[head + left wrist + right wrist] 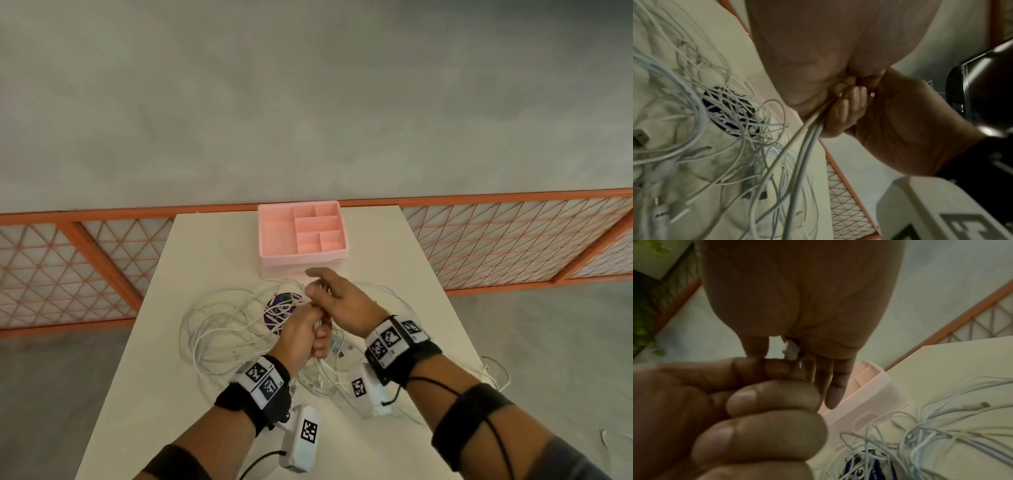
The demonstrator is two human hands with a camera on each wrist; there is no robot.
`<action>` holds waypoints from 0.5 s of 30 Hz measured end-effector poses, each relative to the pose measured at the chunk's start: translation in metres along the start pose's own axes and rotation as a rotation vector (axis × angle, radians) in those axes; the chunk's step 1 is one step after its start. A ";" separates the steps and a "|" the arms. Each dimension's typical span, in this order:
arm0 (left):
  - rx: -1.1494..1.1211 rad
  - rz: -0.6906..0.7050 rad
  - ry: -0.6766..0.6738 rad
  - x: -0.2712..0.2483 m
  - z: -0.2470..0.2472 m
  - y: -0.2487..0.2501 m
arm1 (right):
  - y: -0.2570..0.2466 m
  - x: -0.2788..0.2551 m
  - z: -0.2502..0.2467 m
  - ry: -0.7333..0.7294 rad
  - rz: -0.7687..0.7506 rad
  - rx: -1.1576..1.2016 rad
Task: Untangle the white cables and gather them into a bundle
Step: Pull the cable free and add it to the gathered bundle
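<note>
Grey concrete floor and an orange mesh railing (102,246) lie behind the one cream rectangular table (212,240) we work at. On it we count one pink plastic organiser tray (274,229) with six compartments at the far edge, and one round purple patterned disc (279,308) half hidden under loops. The tangled white cables (219,329) sprawl across the table's middle, too many and too crossed for us to count. Our left hand (301,334) has its fingers curled round several cable strands, which the left wrist view shows running down out of the fist. Our right hand (337,301) meets it, thumb and forefinger pinching a cable end while the other fingers stretch out loosely. Connectors are blurred; one strand trails off the table's right edge.
</note>
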State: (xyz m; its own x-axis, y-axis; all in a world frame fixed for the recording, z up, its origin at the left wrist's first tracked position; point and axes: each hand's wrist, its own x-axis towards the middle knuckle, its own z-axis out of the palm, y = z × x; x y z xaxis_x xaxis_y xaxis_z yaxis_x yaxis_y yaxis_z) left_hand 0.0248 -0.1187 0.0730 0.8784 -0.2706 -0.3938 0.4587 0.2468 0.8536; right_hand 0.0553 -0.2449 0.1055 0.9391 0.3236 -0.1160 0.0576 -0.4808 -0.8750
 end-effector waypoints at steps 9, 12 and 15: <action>0.302 0.107 -0.034 0.001 -0.022 -0.008 | 0.007 0.009 0.017 -0.006 -0.014 -0.430; 0.443 0.128 -0.029 0.007 -0.021 -0.010 | 0.010 0.011 0.018 0.021 0.053 -0.425; 0.487 0.130 -0.001 0.010 -0.022 -0.009 | 0.016 0.004 0.024 0.115 0.018 -0.273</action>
State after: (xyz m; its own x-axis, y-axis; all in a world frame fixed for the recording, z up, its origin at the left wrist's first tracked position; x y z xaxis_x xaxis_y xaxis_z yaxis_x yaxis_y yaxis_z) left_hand 0.0327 -0.1030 0.0531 0.9239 -0.2678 -0.2732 0.2292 -0.1843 0.9558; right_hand 0.0523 -0.2319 0.0795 0.9721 0.2261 -0.0630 0.1149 -0.6922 -0.7125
